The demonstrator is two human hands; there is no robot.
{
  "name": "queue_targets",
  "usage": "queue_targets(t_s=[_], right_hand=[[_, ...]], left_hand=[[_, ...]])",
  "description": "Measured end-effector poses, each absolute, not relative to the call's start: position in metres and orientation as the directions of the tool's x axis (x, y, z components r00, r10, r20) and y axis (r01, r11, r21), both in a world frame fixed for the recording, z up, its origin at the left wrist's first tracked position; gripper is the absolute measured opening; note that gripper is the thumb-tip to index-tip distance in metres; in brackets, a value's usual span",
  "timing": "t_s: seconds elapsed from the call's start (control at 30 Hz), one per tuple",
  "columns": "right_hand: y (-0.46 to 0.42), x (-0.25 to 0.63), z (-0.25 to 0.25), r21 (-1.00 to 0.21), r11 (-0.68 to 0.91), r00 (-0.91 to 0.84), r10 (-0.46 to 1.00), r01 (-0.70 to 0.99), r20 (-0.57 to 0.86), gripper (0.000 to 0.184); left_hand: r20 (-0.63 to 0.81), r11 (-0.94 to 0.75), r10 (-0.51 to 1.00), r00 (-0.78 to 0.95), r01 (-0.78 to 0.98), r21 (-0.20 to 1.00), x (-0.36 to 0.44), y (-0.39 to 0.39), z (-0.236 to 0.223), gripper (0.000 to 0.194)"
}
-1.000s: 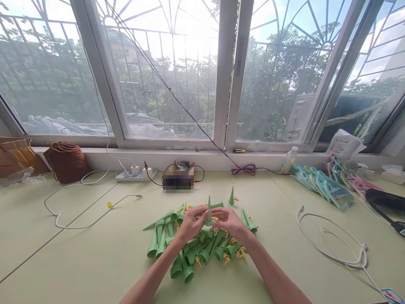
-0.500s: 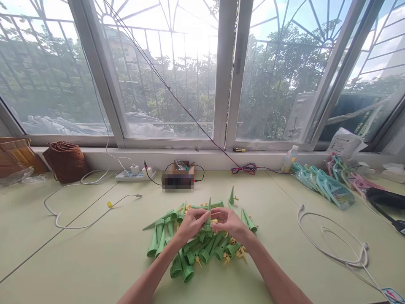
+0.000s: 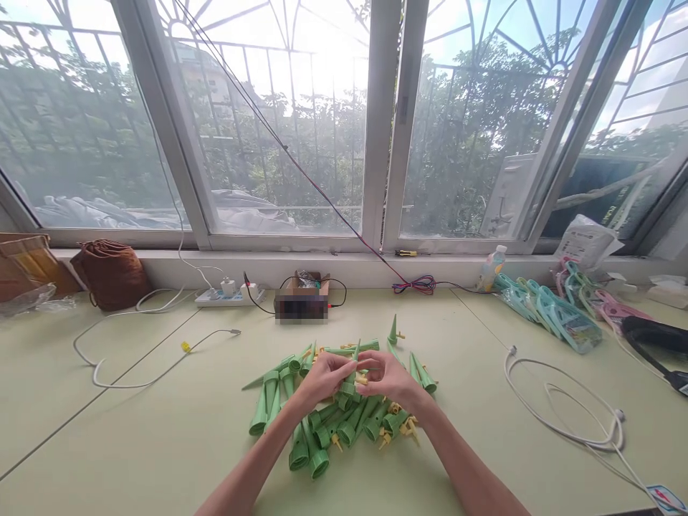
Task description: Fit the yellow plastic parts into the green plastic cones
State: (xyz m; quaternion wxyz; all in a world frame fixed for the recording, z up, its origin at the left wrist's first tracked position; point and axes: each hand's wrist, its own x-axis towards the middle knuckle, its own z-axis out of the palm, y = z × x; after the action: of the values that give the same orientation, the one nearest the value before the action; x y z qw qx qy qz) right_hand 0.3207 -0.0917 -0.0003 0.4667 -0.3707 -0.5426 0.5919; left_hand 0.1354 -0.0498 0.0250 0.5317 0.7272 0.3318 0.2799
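Observation:
My left hand (image 3: 325, 378) is closed around a green plastic plant watering spike (image 3: 348, 388), its pointed tip upward. At the side of that spike, my right hand (image 3: 389, 378) pinches a small yellow valve (image 3: 362, 380) between thumb and fingers. Whether the valve is seated in the spike's hole I cannot tell. Below and around both hands lies a pile of similar green spikes (image 3: 259, 416) with loose yellow valves (image 3: 385, 438) among them. Beyond my right hand, one green spike with a yellow valve (image 3: 394, 331) stands upright.
Along the window wall are a brown bag (image 3: 110, 276), a power strip (image 3: 228, 295), a small cardboard box (image 3: 312, 285) and a bottle (image 3: 491, 269). White cables (image 3: 155, 385) lie at left and more (image 3: 564, 444) at right. Bagged turquoise items (image 3: 559, 319) sit far right.
The spike between my hands has sunk slightly and tilted, its tip now lower. The yellow valve shows more clearly at my right fingertips. The pile looks unchanged.

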Motion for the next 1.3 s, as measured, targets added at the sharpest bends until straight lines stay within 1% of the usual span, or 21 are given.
queue_targets(t_s=[0.23,0.3,0.47,0.57,0.8,0.97,1.2,1.3], right_hand=[[-0.089,0.325,-0.002,-0.997,0.076,-0.244,0.967,-0.019,0.078,0.06],[-0.089,0.324,0.001,-0.997,0.076,-0.21,0.975,0.003,0.074,0.058],[-0.089,0.318,0.005,-0.995,0.103,-0.096,0.99,0.008,0.101,0.039],[-0.087,0.315,0.003,-0.992,0.124,-0.092,0.988,-0.012,0.124,0.034],[-0.088,0.311,0.002,-0.988,0.157,-0.147,0.977,-0.002,0.155,0.031],[-0.091,0.31,0.008,-0.989,0.146,-0.166,0.975,-0.031,0.15,0.033],[-0.091,0.31,0.008,-0.989,0.134,-0.159,0.977,-0.058,0.141,0.034],[-0.089,0.309,0.004,-0.988,0.126,-0.145,0.98,-0.086,0.137,0.034]], left_hand=[[-0.049,-0.077,0.779,0.625,0.172,0.982,0.134,-0.05,0.023,0.049],[-0.053,-0.063,0.791,0.61,0.166,0.984,0.134,-0.05,0.024,0.049],[0.002,-0.078,0.885,0.465,0.143,0.987,0.137,-0.049,0.029,0.048],[0.027,-0.09,0.917,0.398,0.14,0.986,0.138,-0.049,0.031,0.05],[0.104,-0.159,0.92,0.378,0.119,0.98,0.141,-0.051,0.028,0.046],[0.157,-0.206,0.912,0.379,0.091,0.974,0.142,-0.048,0.023,0.042],[0.21,-0.253,0.901,0.379,0.066,0.965,0.142,-0.047,0.021,0.038],[0.215,-0.254,0.908,0.359,0.064,0.965,0.142,-0.048,0.021,0.04]])
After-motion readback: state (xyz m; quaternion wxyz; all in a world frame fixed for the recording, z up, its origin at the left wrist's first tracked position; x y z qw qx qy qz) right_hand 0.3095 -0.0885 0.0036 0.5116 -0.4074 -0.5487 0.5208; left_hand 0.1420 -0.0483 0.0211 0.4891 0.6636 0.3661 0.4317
